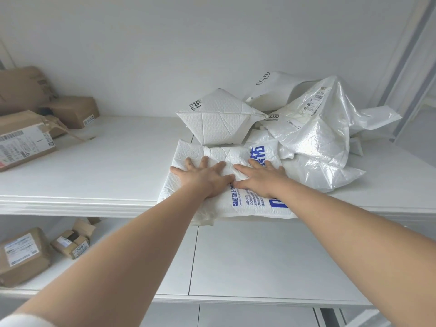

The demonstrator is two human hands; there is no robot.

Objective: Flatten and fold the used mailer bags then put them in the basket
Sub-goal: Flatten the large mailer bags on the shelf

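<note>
A white padded mailer bag with blue print (212,201) lies flat on the upper white shelf (106,175), its near edge hanging over the shelf's front. My left hand (203,175) and my right hand (262,180) press palm-down on it side by side, fingers spread, holding nothing. Behind them a puffed-up white padded mailer marked 003 (217,121) stands upright. To the right lies a heap of crumpled glossy white mailer bags (316,138). No basket is in view.
Brown cardboard parcels (26,138) sit at the left of the upper shelf. More parcels (23,256) lie at the left of the lower shelf (259,260). A white wall closes the back, and a grey frame (405,67) rises at the right.
</note>
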